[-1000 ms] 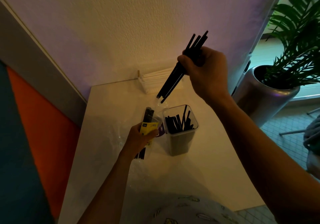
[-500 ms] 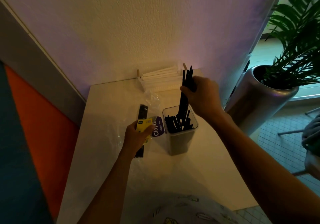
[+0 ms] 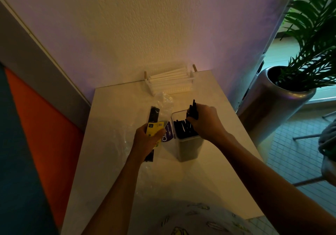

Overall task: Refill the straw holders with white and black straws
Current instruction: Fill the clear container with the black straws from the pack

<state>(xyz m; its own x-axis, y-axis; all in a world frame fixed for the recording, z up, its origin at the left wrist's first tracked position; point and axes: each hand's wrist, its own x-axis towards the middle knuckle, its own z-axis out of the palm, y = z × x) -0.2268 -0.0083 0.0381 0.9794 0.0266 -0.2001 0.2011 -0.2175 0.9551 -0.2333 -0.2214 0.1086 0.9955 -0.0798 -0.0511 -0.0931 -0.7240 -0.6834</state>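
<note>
right hand (image 3: 205, 121): fingers curled round a small bunch of black straws (image 3: 193, 110), held upright over the mouth of the clear holder, their tops sticking up above the knuckles
clear holder (image 3: 188, 147): square see-through tub standing near the middle of the table, closer to its right edge; more black straws stand inside it, leaning against each other
left hand (image 3: 148, 138): grips a straw packet (image 3: 154, 118) with a yellow and purple label, just left of the clear holder; the dark end of the packet points toward the table's far edge, the other end shows below the wrist
plastic wrap (image 3: 164, 101): crumpled clear film lying on the table under and beyond the packet
white straws (image 3: 170, 79): stacked flat in a white rack with wooden posts at the far edge of the table, against the wall
table (image 3: 112, 111): pale top, its far edge touching the wall
potted plant (image 3: 291, 81): silver pot on the floor past the table's right edge
</note>
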